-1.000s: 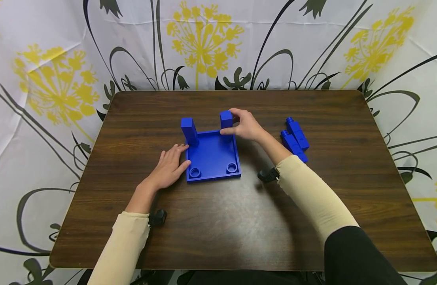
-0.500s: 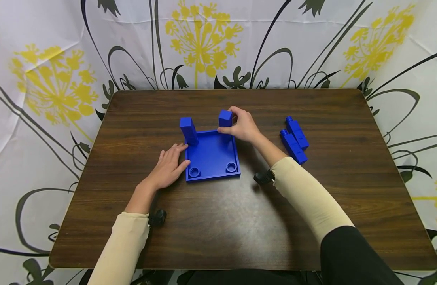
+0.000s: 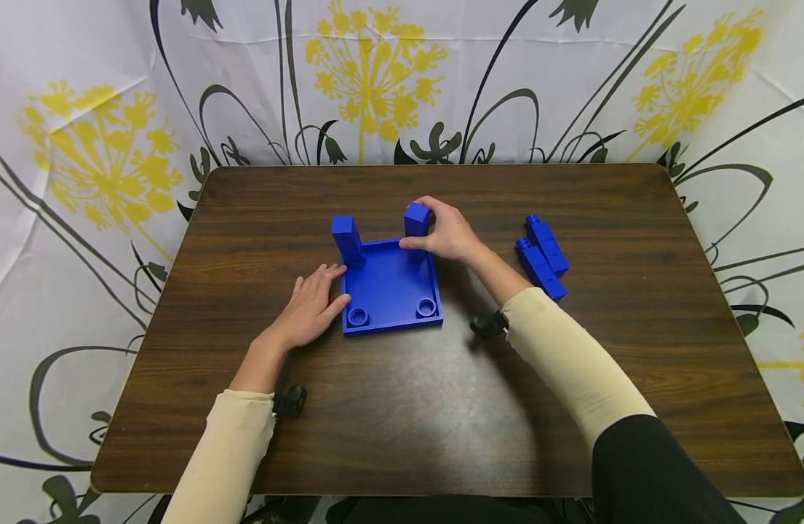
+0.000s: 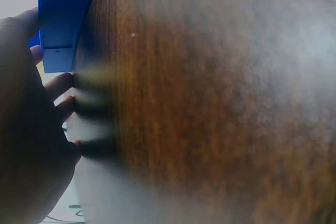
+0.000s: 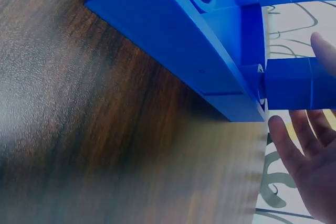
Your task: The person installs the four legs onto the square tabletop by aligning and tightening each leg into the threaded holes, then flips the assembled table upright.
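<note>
A shallow blue square tray-like base (image 3: 391, 291) with raised edges lies on the table, round sockets showing at its two near corners. At its back left corner a blue square leg (image 3: 347, 240) stands upright. My right hand (image 3: 449, 231) grips a second upright blue leg (image 3: 416, 220) at the back right corner, thumb on one side and fingers on the other. In the right wrist view this leg (image 5: 294, 83) meets the corner socket, with a narrow gap showing there. My left hand (image 3: 312, 306) rests along the base's left edge, fingers extended and thumb at the rim.
Two more blue legs (image 3: 540, 269) (image 3: 548, 246) with round ends lie side by side on the wooden table (image 3: 388, 422), right of my right forearm. A flowered curtain (image 3: 244, 80) hangs behind the table.
My right hand has turned slightly around the leg, its thumb shifting a little to the left, and the leg's top has moved slightly. My left hand and the base stay put.
</note>
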Demonstrator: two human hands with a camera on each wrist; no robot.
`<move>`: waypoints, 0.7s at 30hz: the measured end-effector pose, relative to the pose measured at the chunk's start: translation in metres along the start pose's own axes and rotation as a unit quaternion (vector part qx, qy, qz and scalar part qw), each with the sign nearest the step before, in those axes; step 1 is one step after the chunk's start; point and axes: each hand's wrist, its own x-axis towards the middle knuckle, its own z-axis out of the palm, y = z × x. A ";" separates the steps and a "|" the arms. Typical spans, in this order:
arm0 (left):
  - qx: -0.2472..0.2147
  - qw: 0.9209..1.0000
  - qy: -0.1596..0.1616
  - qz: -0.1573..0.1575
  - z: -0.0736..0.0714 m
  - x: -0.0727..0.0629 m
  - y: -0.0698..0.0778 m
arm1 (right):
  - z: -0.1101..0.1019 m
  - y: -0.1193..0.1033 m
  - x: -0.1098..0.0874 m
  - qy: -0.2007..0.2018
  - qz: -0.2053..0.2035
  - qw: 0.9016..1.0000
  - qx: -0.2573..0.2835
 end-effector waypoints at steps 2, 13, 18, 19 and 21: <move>0.001 1.000 0.000 0.000 0.000 0.000 0.000 | -0.002 0.002 0.001 -0.015 -0.013 1.000 0.016; 0.001 1.000 0.000 0.001 0.000 0.000 0.000 | -0.015 0.004 0.001 -0.120 -0.066 0.979 0.152; 0.002 1.000 0.000 -0.001 0.000 0.000 0.000 | -0.018 0.003 0.001 -0.146 -0.078 0.971 0.172; 0.002 1.000 0.000 -0.001 0.000 0.000 0.000 | -0.018 0.002 0.001 -0.148 -0.077 0.971 0.174; 0.001 1.000 0.000 -0.001 0.001 0.000 0.000 | -0.019 0.002 0.001 -0.150 -0.072 0.970 0.177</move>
